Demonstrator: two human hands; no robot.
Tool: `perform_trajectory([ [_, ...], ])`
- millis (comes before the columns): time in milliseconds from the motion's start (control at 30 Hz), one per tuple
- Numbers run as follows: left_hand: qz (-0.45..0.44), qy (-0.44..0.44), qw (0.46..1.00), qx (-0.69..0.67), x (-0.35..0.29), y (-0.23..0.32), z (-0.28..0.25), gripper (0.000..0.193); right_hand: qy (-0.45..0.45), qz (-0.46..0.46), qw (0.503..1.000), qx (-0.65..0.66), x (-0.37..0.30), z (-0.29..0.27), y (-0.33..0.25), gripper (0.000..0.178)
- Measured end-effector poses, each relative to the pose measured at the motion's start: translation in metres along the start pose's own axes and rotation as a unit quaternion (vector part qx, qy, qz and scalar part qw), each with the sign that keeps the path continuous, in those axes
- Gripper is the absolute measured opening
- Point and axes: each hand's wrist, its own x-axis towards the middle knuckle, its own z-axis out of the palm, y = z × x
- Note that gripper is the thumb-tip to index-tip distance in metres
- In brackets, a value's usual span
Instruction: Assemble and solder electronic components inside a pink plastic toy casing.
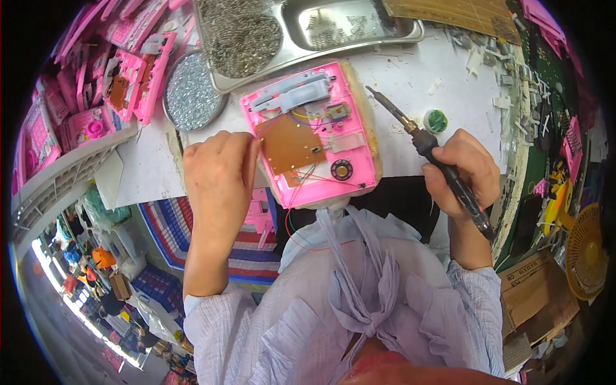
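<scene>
A pink plastic housing (360,183) lies open side up on a pale, padded cloth-like support (372,122) in front of me. Inside it sit a brown circuit board (289,144), a grey plastic part (298,96), a small round speaker (342,169) and thin coloured wires. My left hand (220,165) is closed at the housing's left edge, its fingertips partly hidden. In my right hand (467,170) is a black-handled soldering iron (427,142), its dark tip pointing up and left, apart from the housing's right side. A small round green tin (436,120) stands beyond the iron.
A steel tray (224,80) of screws spans the far side, beside a round dish (192,90) of small silvery parts. Pink housings (128,83) pile up at the left. White plastic bits (475,61) lie at the right, near a yellow fan (585,250) and cardboard box (539,295).
</scene>
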Motion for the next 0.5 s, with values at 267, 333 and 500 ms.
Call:
perform_trajectory([
  [267, -0.083, 0.166, 0.884, -0.429, 0.024, 0.026, 0.028, 0.01, 0.021, 0.097, 0.991, 0.092, 0.012, 0.033, -0.013, 0.039],
  [333, -0.162, 0.129, 0.776, -0.595, 0.027, 0.03, 0.037, 0.011, 0.009, 0.145, 0.981, 0.133, 0.022, 0.046, -0.018, 0.046],
  [500, -0.161, 0.128, 0.718, -0.665, 0.022, 0.029, 0.042, 0.014, -0.005, 0.171, 0.972, 0.158, 0.055, 0.086, -0.019, 0.05],
])
